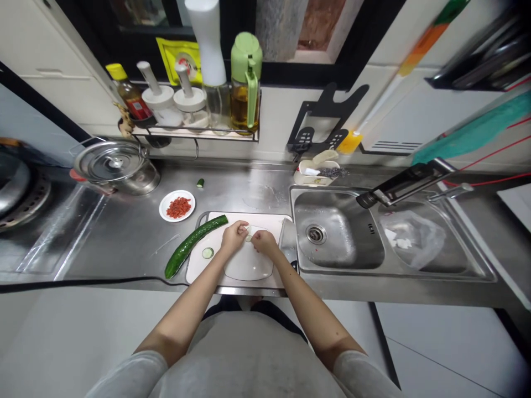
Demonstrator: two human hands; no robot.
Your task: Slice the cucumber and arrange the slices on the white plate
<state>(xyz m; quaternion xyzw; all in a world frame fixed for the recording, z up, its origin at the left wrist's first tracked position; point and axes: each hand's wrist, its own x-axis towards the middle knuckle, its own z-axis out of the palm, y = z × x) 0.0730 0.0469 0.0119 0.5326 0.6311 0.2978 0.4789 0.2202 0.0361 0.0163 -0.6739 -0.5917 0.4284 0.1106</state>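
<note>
Above a white cutting board (199,271), my left hand (234,235) and my right hand (264,243) meet with fingertips pinched. Between them is a small, thin, pale piece, apparently a cucumber slice (249,236); both hands seem to grip its edges. A long green cucumber (193,246), cut at its upper end, lies across the board's left edge. One round slice (208,253) rests flat on the board, left of my left wrist. To the right of my right hand lies a wide-bladed knife (287,236), its dark handle partly hidden by my forearm.
A white plate of chopped red bits (178,207) and a cucumber end (200,183) sit behind the board. At left stands a lidded steel pot (118,166). The double sink (340,232) with its black faucet (398,182) is on the right. A condiment rack (199,135) hangs behind.
</note>
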